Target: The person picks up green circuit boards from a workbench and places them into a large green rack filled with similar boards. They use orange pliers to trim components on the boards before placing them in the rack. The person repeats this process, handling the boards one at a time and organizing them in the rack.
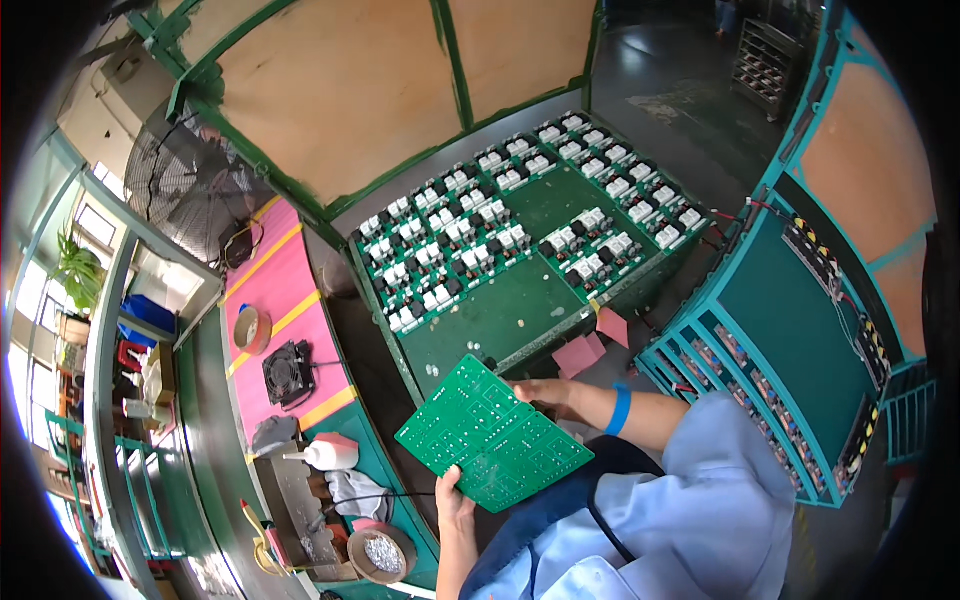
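Note:
A green circuit board [495, 430] is held tilted in front of my body, its face dotted with small solder points. The thumb of my left hand [455, 500] presses on the board's lower left edge, the other fingers hidden beneath. At the upper right edge, my right hand [545, 393] grips the same board, with a blue band around that wrist. Beyond the board stands a green table [500, 310] carrying rows of assembled boards [440, 245] with white and black parts. A smaller group of these assembled boards [592, 250] sits nearer, at the table's right part.
To the left, a pink and yellow bench [285, 290] bears a small black fan [289, 374], a round tub [252, 330], a white squeeze bottle [330, 452] and a bowl of metal bits [383, 553]. A teal rack [790, 340] stands on the right. Pink sheets [580, 355] hang at the table's corner.

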A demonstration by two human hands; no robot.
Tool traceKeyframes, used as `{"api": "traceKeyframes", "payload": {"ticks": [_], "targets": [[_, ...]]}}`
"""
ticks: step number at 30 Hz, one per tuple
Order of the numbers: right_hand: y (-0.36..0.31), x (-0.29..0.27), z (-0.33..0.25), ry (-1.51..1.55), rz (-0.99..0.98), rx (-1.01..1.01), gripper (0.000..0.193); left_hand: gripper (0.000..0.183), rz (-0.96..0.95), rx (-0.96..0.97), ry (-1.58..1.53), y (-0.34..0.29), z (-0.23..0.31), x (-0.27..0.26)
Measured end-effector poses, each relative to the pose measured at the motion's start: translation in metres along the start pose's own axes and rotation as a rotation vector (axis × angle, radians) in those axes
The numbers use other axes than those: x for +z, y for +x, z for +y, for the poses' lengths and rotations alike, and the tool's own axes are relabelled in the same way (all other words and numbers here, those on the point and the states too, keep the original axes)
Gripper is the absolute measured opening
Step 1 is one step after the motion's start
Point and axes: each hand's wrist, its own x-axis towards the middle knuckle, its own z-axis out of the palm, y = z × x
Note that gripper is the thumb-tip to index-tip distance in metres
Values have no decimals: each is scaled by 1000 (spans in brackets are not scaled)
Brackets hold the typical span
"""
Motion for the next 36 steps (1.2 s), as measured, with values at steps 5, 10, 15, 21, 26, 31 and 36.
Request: {"api": "traceKeyframes", "payload": {"ticks": [5,10,15,21,26,31,36], "targets": [[-20,-3,-12,-45,-41,-285,84,50,-32,115,197,32,-10,23],[-54,-38,-92,-253,414,-398,74,29,146,32,336,50,-6,20],[1,-136,-149,-1019,981,-490,69,25,161,-144,395,66,-17,25],[64,-247,-196,-1406,1323,-76,69,26,277,-229,411,94,-19,34],[118,-320,-188,-1509,1268,337,67,26,346,-253,411,114,-18,39],[142,-353,-182,-1518,1246,515,69,24,370,-263,387,129,-18,50],[148,-358,-183,-1609,1160,646,73,23,375,-295,390,142,-21,55]]}}
